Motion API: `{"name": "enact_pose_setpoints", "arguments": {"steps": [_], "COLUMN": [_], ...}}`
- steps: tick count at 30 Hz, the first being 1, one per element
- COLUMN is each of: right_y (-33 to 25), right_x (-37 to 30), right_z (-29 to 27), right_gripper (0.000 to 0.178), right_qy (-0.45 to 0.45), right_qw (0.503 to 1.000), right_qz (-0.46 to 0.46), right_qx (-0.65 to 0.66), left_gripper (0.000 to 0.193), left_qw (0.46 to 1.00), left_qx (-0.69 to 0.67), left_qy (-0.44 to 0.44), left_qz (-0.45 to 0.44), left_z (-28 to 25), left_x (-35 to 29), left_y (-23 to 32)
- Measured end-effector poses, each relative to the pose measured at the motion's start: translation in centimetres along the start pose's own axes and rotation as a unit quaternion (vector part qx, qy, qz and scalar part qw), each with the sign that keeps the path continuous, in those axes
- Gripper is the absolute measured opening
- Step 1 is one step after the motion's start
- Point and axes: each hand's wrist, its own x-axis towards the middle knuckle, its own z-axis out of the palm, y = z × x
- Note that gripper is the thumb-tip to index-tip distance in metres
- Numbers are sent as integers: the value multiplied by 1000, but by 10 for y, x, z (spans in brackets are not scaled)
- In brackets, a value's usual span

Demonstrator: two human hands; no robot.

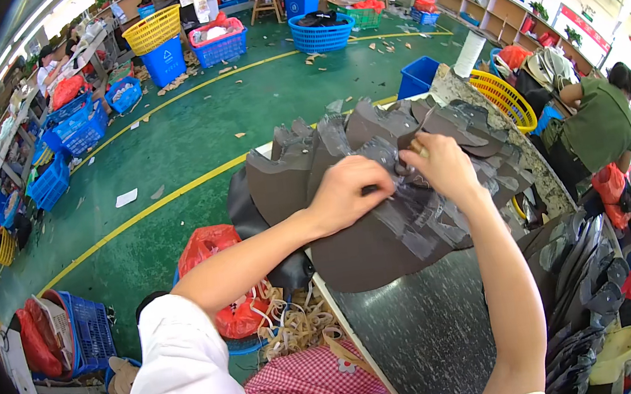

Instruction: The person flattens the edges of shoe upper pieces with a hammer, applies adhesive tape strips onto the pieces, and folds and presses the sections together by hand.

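Dark brown cut pieces of sheet material [372, 253], with curved edges, lie overlapped in a wide pile on the table in front of me. Shiny, clear film-like patches [410, 225] cover parts of them. Over the middle of the pile, my left hand [350, 191] is closed, fingers curled in and thumb pressed toward them; what it grips is hidden. Close to its right, my right hand [440, 165] pinches the edge of a dark brown piece between thumb and fingers. The hands are a short way apart, with glossy dark material between them.
The speckled black tabletop [417, 333] shows nearer me. More dark pieces [574, 276] hang in a stack at right. Left of the table are a red bag [239, 314] and beige strips [306, 322]. A person in green [591, 119] bends at the right. Blue baskets [324, 34] stand farther off.
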Motion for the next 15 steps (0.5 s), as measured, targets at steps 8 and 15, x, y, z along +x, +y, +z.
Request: {"name": "enact_pose_setpoints", "arguments": {"steps": [8,15], "right_y": [-9,-23], "right_x": [-2,-6], "right_z": [10,40], "right_gripper": [24,31], "right_qy": [27,-3], "right_qw": [999,999], "right_qz": [-22,7], "right_qx": [-32,-48], "left_gripper": [19,13], "left_qw": [993,989], "left_qx": [21,-114], "left_qy": [-83,-96], "left_qz": [84,-23], "left_z": [-44,-38], "left_x": [13,-15], "left_y": [48,25]}}
